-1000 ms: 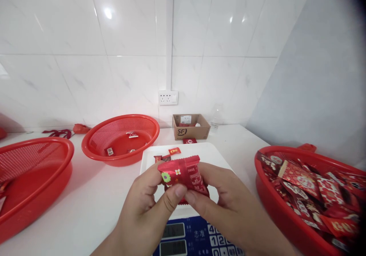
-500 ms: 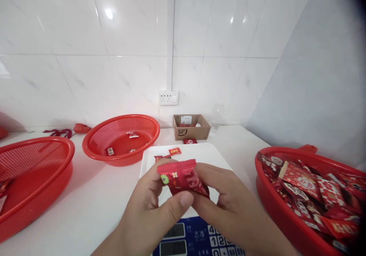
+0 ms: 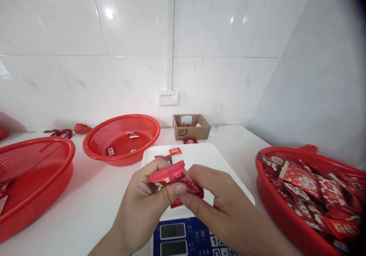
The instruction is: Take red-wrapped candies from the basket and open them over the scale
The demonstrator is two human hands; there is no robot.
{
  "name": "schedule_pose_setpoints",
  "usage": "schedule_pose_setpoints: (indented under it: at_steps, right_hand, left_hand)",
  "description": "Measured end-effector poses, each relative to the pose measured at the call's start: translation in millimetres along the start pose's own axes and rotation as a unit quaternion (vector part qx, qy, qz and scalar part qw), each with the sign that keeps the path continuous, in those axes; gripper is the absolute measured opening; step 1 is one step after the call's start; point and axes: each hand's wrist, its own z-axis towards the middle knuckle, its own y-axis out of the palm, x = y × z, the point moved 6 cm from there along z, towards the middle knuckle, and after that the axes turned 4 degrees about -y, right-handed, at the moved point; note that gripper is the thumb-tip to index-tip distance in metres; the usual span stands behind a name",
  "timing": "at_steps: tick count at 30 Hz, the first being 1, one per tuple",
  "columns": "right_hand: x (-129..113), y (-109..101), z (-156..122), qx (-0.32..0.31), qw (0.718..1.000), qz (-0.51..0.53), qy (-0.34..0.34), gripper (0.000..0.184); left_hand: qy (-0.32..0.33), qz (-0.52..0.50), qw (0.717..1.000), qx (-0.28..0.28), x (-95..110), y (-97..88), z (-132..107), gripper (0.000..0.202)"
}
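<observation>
We find a red packet above the near part of the white scale pan, tilted, spanning left to right. Our left hand and right hand, both half-curled, pinch it between thumbs and fingers; neither is nearer.

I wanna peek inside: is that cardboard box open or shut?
Open: the cardboard box has its top uncovered, and something red shows inside.
</observation>
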Motion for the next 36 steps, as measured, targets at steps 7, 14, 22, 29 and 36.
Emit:
schedule_pose_setpoints:
  at_steps: [7, 14, 22, 29, 36]
  right_hand:
    - [1, -8, 1, 0.047, 0.999, -0.009, 0.013, 0.029]
    - [7, -9, -1, 0.033, 0.998, -0.018, 0.052, 0.022]
    - [8, -15, 0, 0.062, 0.997, 0.002, 0.051, 0.014]
    - [1, -17, 0, 0.095, 0.994, -0.028, -0.037, 0.018]
    - [-6, -26, -4, 0.159, 0.974, -0.048, -0.155, 0.025]
  left_hand:
    - [-0.002, 0.028, 0.999, -0.029, 5, 3.3, 4, 0.017]
    - [0.012, 0.041, 0.998, -0.042, 5, 1.6, 5, 0.014]
    - [0.003, 0.099, 0.995, -0.008, 7, 3.0, 3, 0.011]
    - [-0.025, 0.052, 0.998, 0.026, 3, -2.1, 5, 0.019]
    - [0.024, 0.101, 0.995, -0.009, 9, -10.7, 6, 0.049]
